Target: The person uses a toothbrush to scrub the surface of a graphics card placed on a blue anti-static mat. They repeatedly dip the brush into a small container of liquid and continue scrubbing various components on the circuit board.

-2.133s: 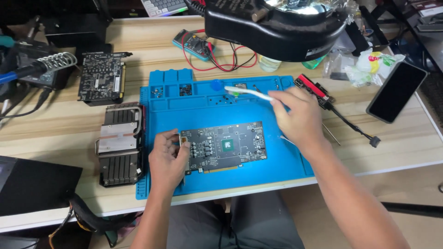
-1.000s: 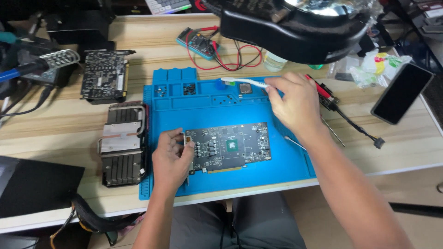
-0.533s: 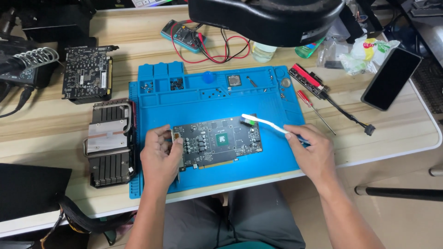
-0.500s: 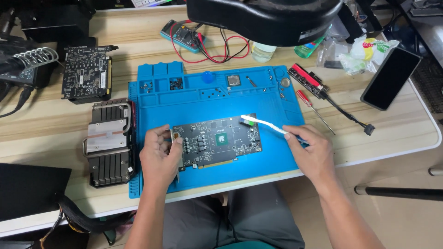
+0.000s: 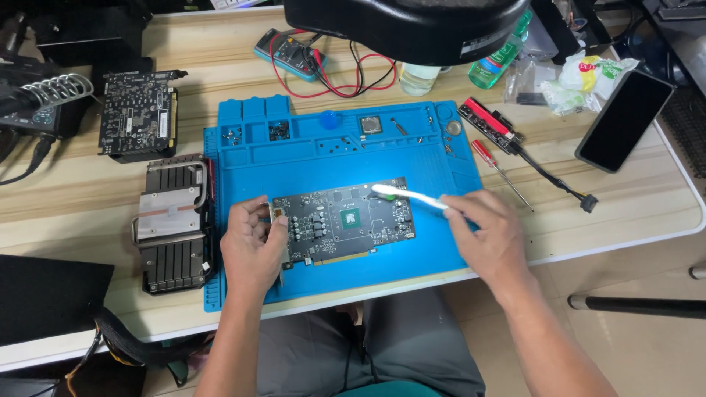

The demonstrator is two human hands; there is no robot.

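A dark circuit board (image 5: 346,220) with a green-topped chip in its middle lies on a blue work mat (image 5: 323,154). My left hand (image 5: 251,246) grips the board's left end at its metal bracket. In my right hand (image 5: 489,235) is a white brush (image 5: 408,195); its head rests on the board's upper right part, just right of the chip.
A metal heatsink (image 5: 173,224) lies left of the mat, a second circuit board (image 5: 136,114) behind it. A multimeter (image 5: 290,53) with red leads, a red screwdriver (image 5: 500,173), a cabled adapter (image 5: 491,125) and a phone (image 5: 624,120) sit behind and to the right. A black lamp head (image 5: 404,26) overhangs.
My right hand has come down from the back of the mat with the brush and set its head on the board. My left hand has kept its hold on the board's left end.
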